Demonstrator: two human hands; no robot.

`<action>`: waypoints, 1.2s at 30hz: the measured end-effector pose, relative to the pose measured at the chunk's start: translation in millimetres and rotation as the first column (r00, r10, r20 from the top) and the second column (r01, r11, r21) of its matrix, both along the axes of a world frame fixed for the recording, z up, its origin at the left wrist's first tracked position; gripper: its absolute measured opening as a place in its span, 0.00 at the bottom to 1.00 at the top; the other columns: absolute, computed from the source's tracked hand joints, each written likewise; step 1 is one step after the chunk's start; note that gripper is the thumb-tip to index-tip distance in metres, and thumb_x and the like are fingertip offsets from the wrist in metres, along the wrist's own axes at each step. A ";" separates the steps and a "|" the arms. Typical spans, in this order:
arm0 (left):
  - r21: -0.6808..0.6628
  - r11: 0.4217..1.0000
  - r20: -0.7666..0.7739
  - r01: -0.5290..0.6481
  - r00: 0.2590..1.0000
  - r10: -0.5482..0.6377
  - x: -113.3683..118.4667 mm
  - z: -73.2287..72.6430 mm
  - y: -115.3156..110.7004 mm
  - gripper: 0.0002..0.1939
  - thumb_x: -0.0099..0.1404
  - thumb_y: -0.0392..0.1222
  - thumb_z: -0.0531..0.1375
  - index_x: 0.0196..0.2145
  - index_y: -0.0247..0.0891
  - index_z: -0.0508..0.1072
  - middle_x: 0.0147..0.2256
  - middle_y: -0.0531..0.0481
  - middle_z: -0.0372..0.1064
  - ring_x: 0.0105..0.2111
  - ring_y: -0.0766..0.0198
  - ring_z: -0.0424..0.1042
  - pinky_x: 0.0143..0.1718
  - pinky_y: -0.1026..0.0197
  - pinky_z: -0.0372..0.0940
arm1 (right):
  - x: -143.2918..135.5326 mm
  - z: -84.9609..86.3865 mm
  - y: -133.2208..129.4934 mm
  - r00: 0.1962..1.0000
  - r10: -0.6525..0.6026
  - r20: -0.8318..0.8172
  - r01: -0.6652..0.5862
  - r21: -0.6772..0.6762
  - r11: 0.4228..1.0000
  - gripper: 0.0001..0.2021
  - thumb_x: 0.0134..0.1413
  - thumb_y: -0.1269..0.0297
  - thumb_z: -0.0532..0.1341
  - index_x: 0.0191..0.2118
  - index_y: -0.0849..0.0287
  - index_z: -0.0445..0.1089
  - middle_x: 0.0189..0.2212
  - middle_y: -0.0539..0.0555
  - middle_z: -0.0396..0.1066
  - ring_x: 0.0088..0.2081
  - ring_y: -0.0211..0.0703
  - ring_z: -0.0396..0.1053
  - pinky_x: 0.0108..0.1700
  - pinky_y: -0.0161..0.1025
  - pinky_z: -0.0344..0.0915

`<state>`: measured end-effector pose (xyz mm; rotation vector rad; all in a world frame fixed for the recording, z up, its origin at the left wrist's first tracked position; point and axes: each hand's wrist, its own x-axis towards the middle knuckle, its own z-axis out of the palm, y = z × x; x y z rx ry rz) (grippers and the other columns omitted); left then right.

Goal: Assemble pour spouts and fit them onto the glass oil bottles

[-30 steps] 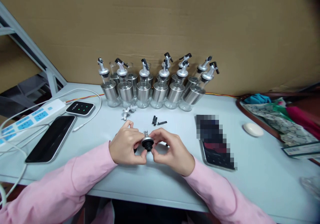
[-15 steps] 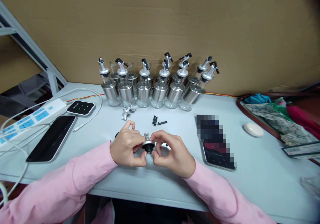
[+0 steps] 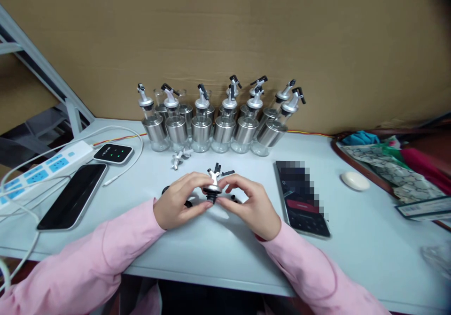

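Note:
A silver bottle pourer with a black ribbed stopper is upright between my two hands. My left hand pinches it from the left with thumb and fingers. From the right, my right hand grips it the same way. Just behind the pourer lie small black levers, partly hidden by it. Loose silver spout pieces rest beyond my left hand. A black round part shows under the left fingers, and a tiny black piece lies under the right ones.
Several glass bottles with steel sleeves stand along the cardboard wall, many with pourers fitted. At left are a phone, a power strip and a small device. Another phone and a white oval object lie right.
The pourer has moved slightly up and right, and its spout now tilts differently against the black levers behind. My left index finger, raised before, has come down towards it.

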<state>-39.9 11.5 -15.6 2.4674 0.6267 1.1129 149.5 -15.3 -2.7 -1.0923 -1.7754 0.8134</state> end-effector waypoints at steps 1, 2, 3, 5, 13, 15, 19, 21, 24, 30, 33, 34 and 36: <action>0.013 1.000 -0.014 0.002 1.000 -0.002 0.0 0.1 0.0 0.16 0.62 0.36 0.56 0.47 0.39 0.60 0.40 0.44 0.66 0.40 0.61 0.68 0.41 0.58 0.65 | 1.4 0.5 1.0 0.999 -0.001 0.054 -0.001 0.023 1.000 0.05 0.47 0.69 0.62 0.33 0.56 0.67 0.32 0.52 0.72 0.36 0.43 0.68 0.39 0.41 0.64; 0.028 1.000 -0.028 -0.009 1.000 0.010 -0.1 0.1 0.3 0.15 0.61 0.34 0.56 0.46 0.39 0.60 0.40 0.44 0.66 0.42 0.60 0.68 0.42 0.58 0.65 | 3.1 0.4 2.1 0.992 -0.018 0.121 0.012 0.048 0.999 0.05 0.49 0.69 0.61 0.34 0.56 0.67 0.34 0.53 0.72 0.38 0.44 0.68 0.42 0.43 0.63; 0.043 0.999 -0.041 -0.030 0.999 0.032 -0.3 0.0 0.9 0.15 0.60 0.33 0.56 0.45 0.39 0.61 0.40 0.44 0.65 0.42 0.60 0.67 0.42 0.57 0.64 | 4.8 -0.8 3.3 0.978 -0.054 0.199 0.041 0.070 0.997 0.06 0.50 0.69 0.59 0.36 0.57 0.68 0.36 0.55 0.72 0.41 0.47 0.67 0.44 0.45 0.62; 0.079 0.994 -0.065 -0.080 0.994 0.085 -1.0 -0.8 2.5 0.14 0.59 0.31 0.56 0.43 0.38 0.61 0.39 0.44 0.65 0.41 0.60 0.67 0.41 0.57 0.64 | 8.0 -5.8 5.6 0.916 -0.165 0.364 0.136 0.105 0.985 0.10 0.53 0.70 0.56 0.42 0.59 0.67 0.43 0.60 0.69 0.47 0.52 0.63 0.47 0.50 0.59; 0.152 0.981 -0.155 -0.120 0.977 0.144 -0.9 1.2 3.9 0.13 0.52 0.27 0.52 0.36 0.39 0.61 0.36 0.47 0.64 0.39 0.59 0.65 0.40 0.57 0.61 | 12.2 -22.7 9.1 0.678 -0.254 0.690 0.234 0.125 0.964 0.15 0.57 0.74 0.49 0.45 0.59 0.69 0.44 0.60 0.69 0.45 0.52 0.62 0.40 0.46 0.58; 0.144 0.985 -0.157 -0.097 0.980 0.120 -0.8 3.2 3.3 0.14 0.49 0.27 0.51 0.35 0.39 0.60 0.33 0.48 0.63 0.38 0.59 0.64 0.39 0.56 0.60 | 12.6 -19.4 9.8 0.665 -0.247 0.705 0.247 0.105 0.963 0.14 0.57 0.73 0.50 0.42 0.59 0.70 0.41 0.59 0.71 0.42 0.51 0.63 0.39 0.45 0.57; 0.111 0.993 -0.161 -0.046 0.985 0.064 -2.4 5.9 2.9 0.15 0.43 0.27 0.49 0.31 0.39 0.56 0.30 0.49 0.59 0.34 0.59 0.61 0.38 0.55 0.59 | 14.1 -11.7 11.3 0.649 -0.217 0.729 0.284 0.032 0.958 0.10 0.56 0.72 0.53 0.34 0.57 0.71 0.35 0.55 0.73 0.40 0.50 0.66 0.39 0.44 0.55; 0.078 0.997 -0.154 -0.025 0.987 0.037 -3.3 6.2 2.7 0.15 0.41 0.27 0.48 0.30 0.39 0.55 0.28 0.50 0.57 0.32 0.60 0.59 0.36 0.56 0.58 | 15.0 -10.1 11.8 0.642 -0.226 0.733 0.307 0.025 0.951 0.09 0.54 0.73 0.54 0.32 0.57 0.71 0.31 0.54 0.73 0.37 0.48 0.68 0.37 0.43 0.54; 0.027 1.000 -0.160 -0.010 0.987 0.014 -3.6 5.9 2.2 0.16 0.40 0.28 0.48 0.30 0.39 0.53 0.28 0.50 0.55 0.31 0.60 0.57 0.34 0.56 0.58 | 16.7 -10.9 11.9 0.632 -0.271 0.726 0.340 0.055 0.939 0.10 0.51 0.76 0.55 0.37 0.58 0.69 0.30 0.54 0.73 0.34 0.46 0.69 0.35 0.40 0.55; -0.032 0.999 -0.198 0.002 0.980 -0.008 -2.1 5.1 1.2 0.16 0.41 0.30 0.49 0.31 0.38 0.54 0.29 0.50 0.56 0.31 0.61 0.58 0.36 0.56 0.57 | 17.9 -10.4 11.4 0.653 -0.284 0.702 0.347 0.056 0.936 0.06 0.50 0.73 0.56 0.28 0.59 0.68 0.29 0.55 0.71 0.34 0.48 0.68 0.34 0.41 0.57; -0.001 1.000 -0.219 0.000 0.976 0.000 -1.1 4.9 0.8 0.15 0.46 0.30 0.51 0.33 0.38 0.55 0.30 0.50 0.58 0.33 0.60 0.59 0.38 0.55 0.57 | 14.8 -7.0 10.5 0.867 -0.294 0.403 0.337 -0.039 0.941 0.04 0.50 0.71 0.56 0.28 0.59 0.67 0.28 0.53 0.71 0.31 0.43 0.67 0.35 0.40 0.60; 0.013 1.000 -0.226 0.004 0.974 -0.001 -0.8 4.9 0.8 0.14 0.48 0.30 0.51 0.34 0.38 0.55 0.30 0.49 0.59 0.33 0.60 0.60 0.39 0.55 0.57 | 13.1 -6.1 10.1 0.925 -0.276 0.259 0.310 -0.098 0.946 0.03 0.50 0.69 0.57 0.28 0.59 0.67 0.27 0.53 0.71 0.30 0.41 0.67 0.35 0.39 0.60; 0.029 0.999 -0.235 0.025 0.972 -0.018 -0.2 4.9 0.8 0.13 0.50 0.31 0.52 0.35 0.39 0.55 0.31 0.50 0.60 0.34 0.60 0.61 0.40 0.55 0.58 | 9.4 -5.3 8.9 0.976 -0.219 -0.013 0.210 -0.235 0.949 0.05 0.48 0.64 0.60 0.28 0.59 0.67 0.25 0.51 0.70 0.28 0.39 0.66 0.32 0.37 0.62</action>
